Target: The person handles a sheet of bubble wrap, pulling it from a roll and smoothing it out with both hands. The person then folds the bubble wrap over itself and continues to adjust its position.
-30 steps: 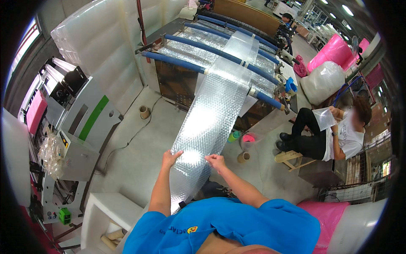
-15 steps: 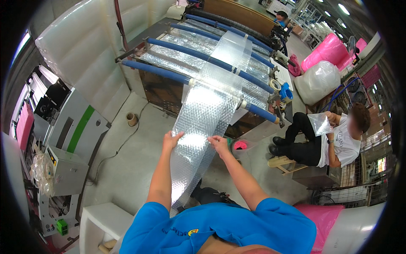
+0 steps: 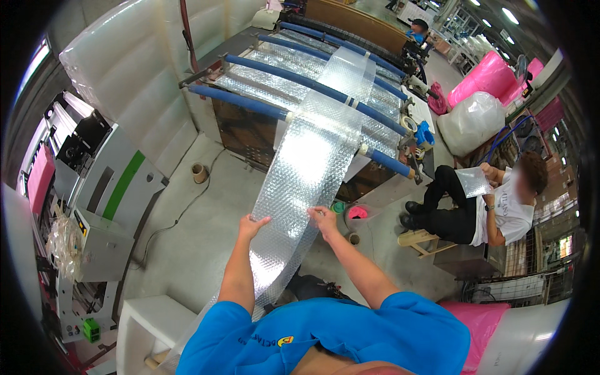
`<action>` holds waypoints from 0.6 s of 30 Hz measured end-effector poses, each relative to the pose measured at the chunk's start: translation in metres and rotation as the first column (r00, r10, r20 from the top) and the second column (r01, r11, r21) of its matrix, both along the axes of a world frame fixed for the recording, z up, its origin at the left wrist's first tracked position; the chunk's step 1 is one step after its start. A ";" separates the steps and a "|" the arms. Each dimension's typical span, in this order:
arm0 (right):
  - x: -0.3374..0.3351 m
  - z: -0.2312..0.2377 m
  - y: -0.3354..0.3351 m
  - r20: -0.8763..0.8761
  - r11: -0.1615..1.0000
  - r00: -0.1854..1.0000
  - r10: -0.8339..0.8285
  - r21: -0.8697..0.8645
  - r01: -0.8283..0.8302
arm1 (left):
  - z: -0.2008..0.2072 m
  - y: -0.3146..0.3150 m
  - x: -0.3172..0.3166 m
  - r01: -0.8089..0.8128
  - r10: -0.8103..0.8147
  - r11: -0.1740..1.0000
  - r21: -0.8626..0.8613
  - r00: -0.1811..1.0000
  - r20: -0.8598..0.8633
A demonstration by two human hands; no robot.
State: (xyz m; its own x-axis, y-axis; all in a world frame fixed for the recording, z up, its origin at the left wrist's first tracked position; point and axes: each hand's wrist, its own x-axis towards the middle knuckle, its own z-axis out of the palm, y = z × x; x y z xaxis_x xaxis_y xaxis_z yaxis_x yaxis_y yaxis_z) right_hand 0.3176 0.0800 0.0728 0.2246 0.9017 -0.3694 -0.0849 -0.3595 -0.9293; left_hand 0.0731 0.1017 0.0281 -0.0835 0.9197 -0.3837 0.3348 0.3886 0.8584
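A long strip of clear, shiny bubble wrap (image 3: 300, 181) comes off the machine's blue rollers (image 3: 240, 103) and hangs down toward my body. My left hand (image 3: 253, 226) pinches its left edge, thumb laid over the top. On the opposite edge, my right hand (image 3: 323, 221) grips the strip between thumb and fingers. Between my hands the wrap stays spread fairly flat. Its lower end passes under my left arm and goes out of sight by my body.
At right a seated person (image 3: 509, 206) holds a small clear square piece (image 3: 475, 182). A pink-lined bin (image 3: 357, 213) stands below the machine. Left are a grey-green machine (image 3: 122, 187), a brown cardboard core (image 3: 199, 173) and a floor cable. Pink rolls (image 3: 481, 78) and a white bundle (image 3: 472, 122) lie behind.
Both hands have come slightly nearer my body, still on the strip's edges. The wrap's lower end now shows further left beneath my left arm. The view has shifted a little.
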 end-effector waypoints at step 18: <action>-0.086 -0.007 -0.113 0.293 0.996 0.954 0.068 -0.083 -0.045 | 0.028 -0.105 -0.089 0.088 -0.080 0.995 0.039 0.984 -0.160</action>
